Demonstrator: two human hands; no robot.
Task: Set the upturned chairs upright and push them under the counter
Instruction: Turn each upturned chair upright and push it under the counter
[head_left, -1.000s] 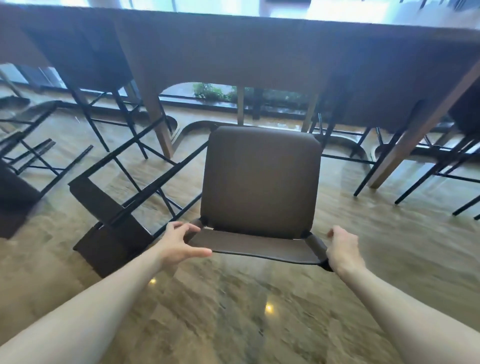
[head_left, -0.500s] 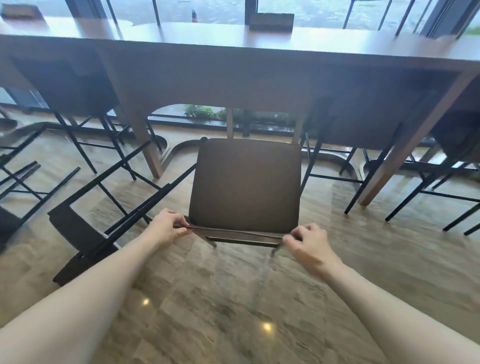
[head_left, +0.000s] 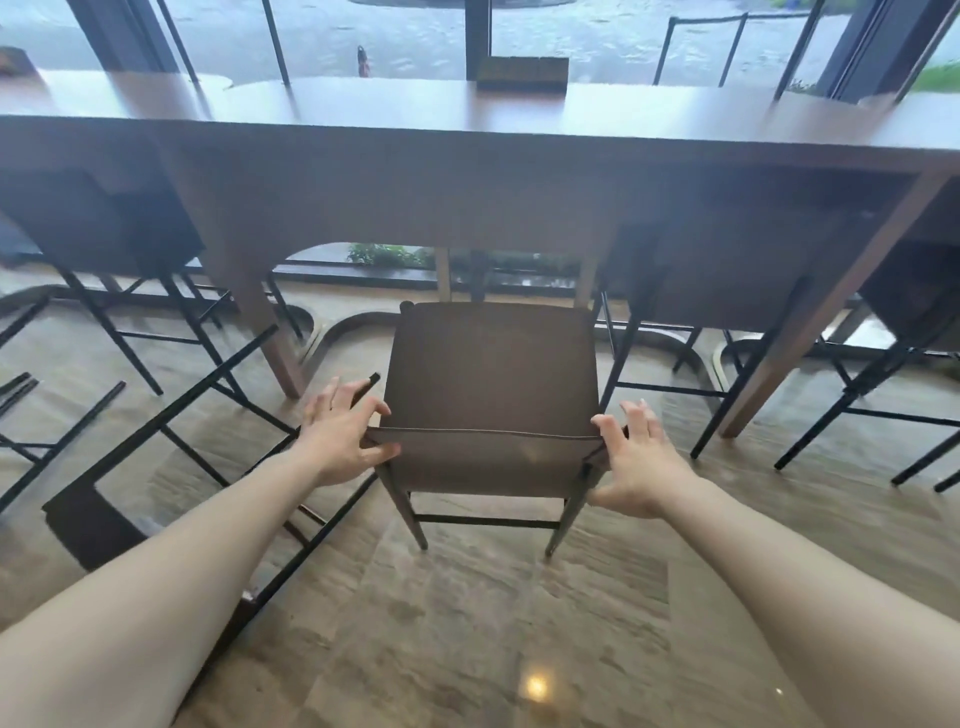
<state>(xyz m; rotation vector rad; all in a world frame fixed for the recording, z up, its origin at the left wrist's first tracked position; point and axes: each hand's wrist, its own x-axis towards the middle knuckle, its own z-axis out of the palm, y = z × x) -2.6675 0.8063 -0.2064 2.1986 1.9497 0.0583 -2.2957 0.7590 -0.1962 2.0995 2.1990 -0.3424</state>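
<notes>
On the far left lay a tipped-over chair with thin black metal legs (head_left: 171, 431), its dark seat down on the floor and its legs sticking up and sideways, so it was not yet set upright. Next to it the left hand (head_left: 343, 436) was spread wide, with its fingers (head_left: 332, 397) fanned out and only its thumb side touching the left corner of the brown chair back. In the middle stood the brown padded chair with a square seat (head_left: 493, 374), upright on its four legs, just in front of the long brown wooden counter (head_left: 467, 171) but not tucked under it yet. The right hand (head_left: 631, 462) was spread wide too, resting against the right corner of the back and gripping nothing. To push well, I think both palms should press flat and even on the back, so the chair slides straight into the gap between the counter legs (a crooked push could bump a leg). The shiny brown stone floor (head_left: 467, 639) looked smooth, so the chair should slide easily. Behind the counter were tall glass windows (head_left: 597, 36) with wet ground outside.
</notes>
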